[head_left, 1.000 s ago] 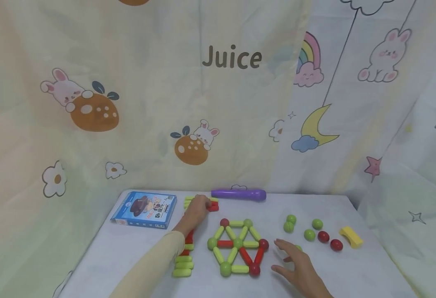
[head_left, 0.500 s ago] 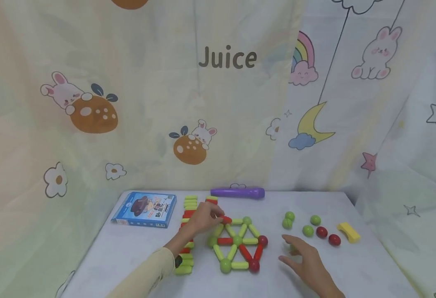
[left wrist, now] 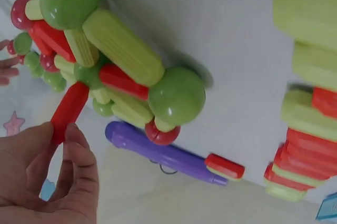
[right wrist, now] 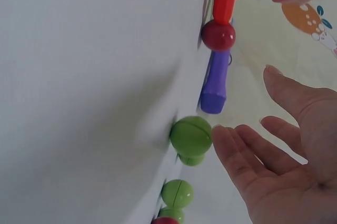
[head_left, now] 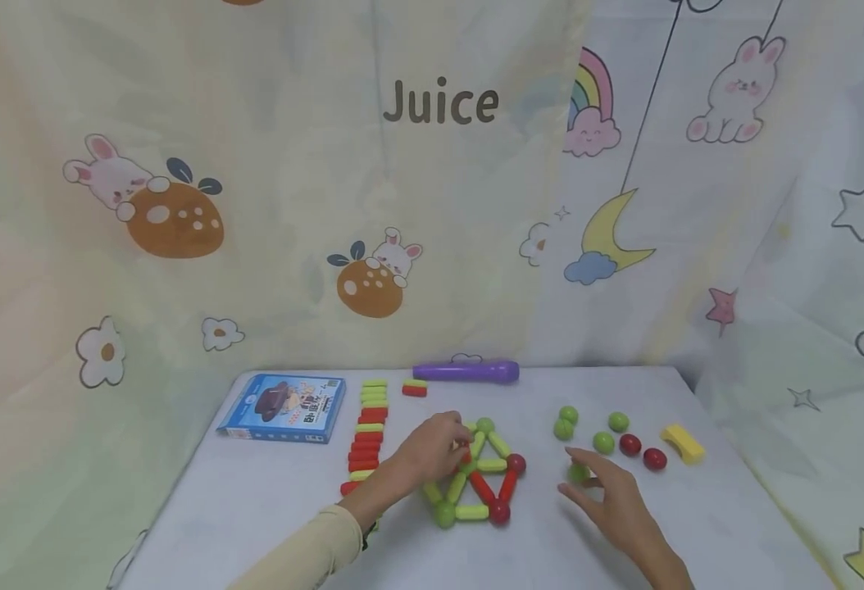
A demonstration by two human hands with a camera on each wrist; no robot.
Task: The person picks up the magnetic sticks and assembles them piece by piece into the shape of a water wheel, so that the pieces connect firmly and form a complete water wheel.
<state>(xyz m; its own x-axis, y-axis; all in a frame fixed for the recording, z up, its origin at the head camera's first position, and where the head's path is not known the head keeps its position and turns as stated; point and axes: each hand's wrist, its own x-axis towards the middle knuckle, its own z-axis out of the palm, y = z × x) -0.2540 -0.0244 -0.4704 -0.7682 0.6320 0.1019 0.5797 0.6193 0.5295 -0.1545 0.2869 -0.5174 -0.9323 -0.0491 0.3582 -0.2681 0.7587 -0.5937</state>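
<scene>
My left hand [head_left: 432, 449] pinches a red magnetic stick [left wrist: 69, 109] between thumb and fingers. The stick stands up over the flat frame of balls and sticks, its lower end at the central green ball [left wrist: 90, 74]. Lime sticks [head_left: 472, 513] and red sticks [head_left: 482, 487] join green balls [head_left: 444, 515] and red balls [head_left: 500, 512] in that frame; my left hand covers its left part in the head view. My right hand [head_left: 616, 496] is held open, fingers and thumb apart, beside a loose green ball [right wrist: 190, 136]. Whether a fingertip touches that ball I cannot tell.
A column of spare lime and red sticks [head_left: 366, 447] lies left of the frame, with a blue box [head_left: 284, 408] beyond. At the back are a purple microphone-shaped thing [head_left: 466, 372] and two sticks [head_left: 415, 388]. Loose balls [head_left: 629, 444] and a yellow block [head_left: 683, 443] lie right.
My left hand has come from the small pile at the back to the frame's middle, bringing a red stick. My right hand has shifted slightly right and stays open. The head view has shifted a little.
</scene>
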